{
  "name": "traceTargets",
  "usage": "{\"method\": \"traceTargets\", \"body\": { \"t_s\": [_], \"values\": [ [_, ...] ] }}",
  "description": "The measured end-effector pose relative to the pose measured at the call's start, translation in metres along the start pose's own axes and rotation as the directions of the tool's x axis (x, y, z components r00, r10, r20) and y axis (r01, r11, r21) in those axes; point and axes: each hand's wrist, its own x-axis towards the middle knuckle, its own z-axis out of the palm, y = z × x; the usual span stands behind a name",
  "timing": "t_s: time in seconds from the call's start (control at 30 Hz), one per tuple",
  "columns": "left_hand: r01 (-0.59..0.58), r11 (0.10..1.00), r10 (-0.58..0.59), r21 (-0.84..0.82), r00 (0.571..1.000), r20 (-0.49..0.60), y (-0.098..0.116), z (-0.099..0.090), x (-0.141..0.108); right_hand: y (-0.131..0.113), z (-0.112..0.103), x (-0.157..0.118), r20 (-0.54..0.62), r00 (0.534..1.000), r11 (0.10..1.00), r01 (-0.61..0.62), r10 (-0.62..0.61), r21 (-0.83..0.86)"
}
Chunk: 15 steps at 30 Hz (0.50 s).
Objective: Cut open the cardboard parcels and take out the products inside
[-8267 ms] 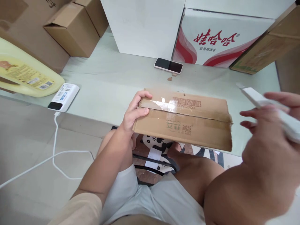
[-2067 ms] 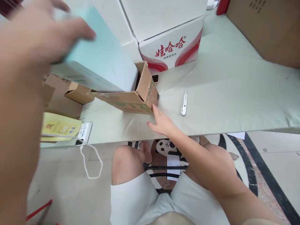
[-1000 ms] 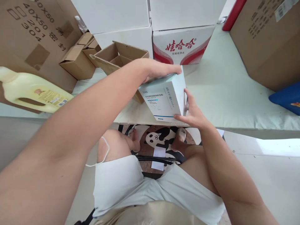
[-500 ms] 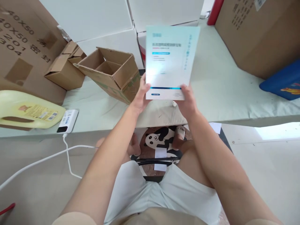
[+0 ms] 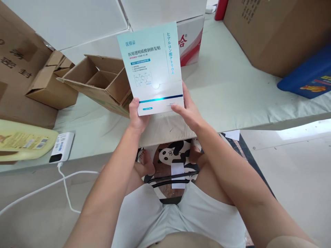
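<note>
A flat white and pale-blue box of repair patches (image 5: 157, 72), printed in Chinese and Japanese, is held up above the front of the covered table. My left hand (image 5: 138, 115) grips its lower left corner, thumb on the front face. At the lower right, my right hand (image 5: 190, 110) clasps the edge with its thumb over the front; its other fingers are mostly hidden behind. Just left of the box stands an open cardboard carton (image 5: 103, 82), partly covered by it.
A white power bank (image 5: 62, 147) with a cable lies beside a yellow jug (image 5: 28, 139) at left. A small carton (image 5: 53, 81) leans by a large one. White boxes (image 5: 85, 20) stand behind; a blue container (image 5: 307, 81) and brown carton (image 5: 274, 31) are at right.
Both hands have moved left in view with the box, which now tilts counterclockwise and shows its print sharply. A red and white carton behind it has come into view.
</note>
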Motion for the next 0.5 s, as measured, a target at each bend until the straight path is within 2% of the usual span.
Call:
{"method": "traceTargets", "body": {
  "t_s": [0.13,0.23,0.37,0.5],
  "values": [
    [0.064,0.993,-0.060,0.095,0.997,-0.039,-0.021,-0.009,0.005,0.009,-0.009,0.005,-0.159,0.977,0.982,-0.114,0.138,0.154],
    [0.098,0.954,-0.062,0.284,0.989,-0.134,-0.045,-0.023,0.000,0.027,-0.028,0.011,-0.359,0.898,0.940,-0.141,0.253,0.310],
    [0.121,0.886,-0.031,0.447,0.979,-0.203,-0.072,-0.040,-0.013,0.065,-0.065,0.017,-0.560,0.716,0.874,-0.147,0.417,0.463],
    [0.127,0.884,-0.068,0.451,0.987,-0.144,-0.077,-0.047,-0.020,0.098,-0.092,0.021,-0.649,0.482,0.798,-0.217,0.589,0.563]
  ]
}}
